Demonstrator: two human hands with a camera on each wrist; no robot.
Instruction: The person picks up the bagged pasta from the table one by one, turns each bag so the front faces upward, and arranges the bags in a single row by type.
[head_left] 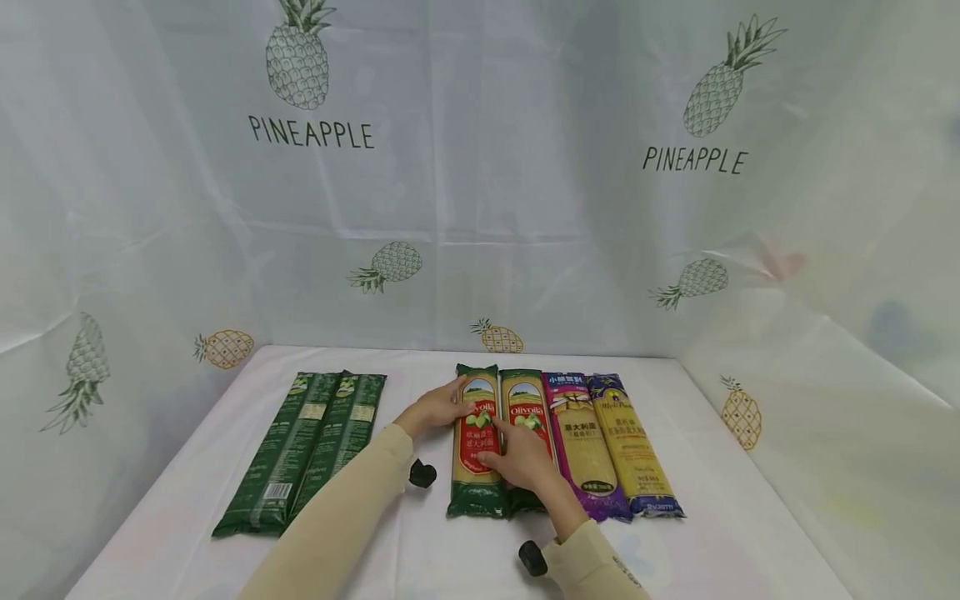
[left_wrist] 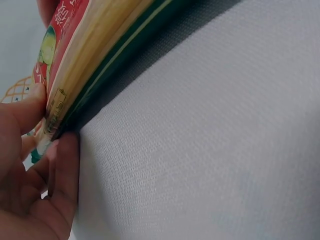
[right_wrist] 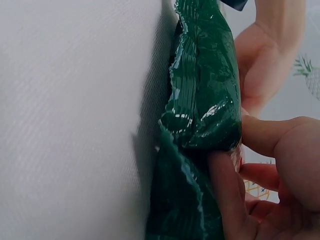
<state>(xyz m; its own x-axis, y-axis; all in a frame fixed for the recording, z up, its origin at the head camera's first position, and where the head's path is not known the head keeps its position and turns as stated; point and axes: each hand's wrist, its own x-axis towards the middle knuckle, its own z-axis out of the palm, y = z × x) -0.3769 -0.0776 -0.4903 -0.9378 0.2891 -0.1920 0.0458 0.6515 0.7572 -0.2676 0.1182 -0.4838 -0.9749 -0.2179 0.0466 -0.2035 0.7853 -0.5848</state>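
A red, gold and green spaghetti packet (head_left: 476, 492) lies label up in the middle of the table, with both hands on it. My left hand (head_left: 435, 408) grips its left edge toward the far end; in the left wrist view the thumb (left_wrist: 32, 107) is on the label and other fingers are under the side. From the right, my right hand (head_left: 525, 454) holds the same packet. In the right wrist view its thumb (right_wrist: 260, 134) is on the packet's top, and a finger reaches into the gap beside a matching second packet (head_left: 521, 383), which the right hand partly covers.
Right of these lie a pink and purple spaghetti packet (head_left: 585, 450) and a yellow and blue one (head_left: 633, 442). Two dark green packets (head_left: 258, 483) lie back side up at the left of the white table (head_left: 427, 550). A pineapple-print curtain (head_left: 510, 208) hangs behind the table.
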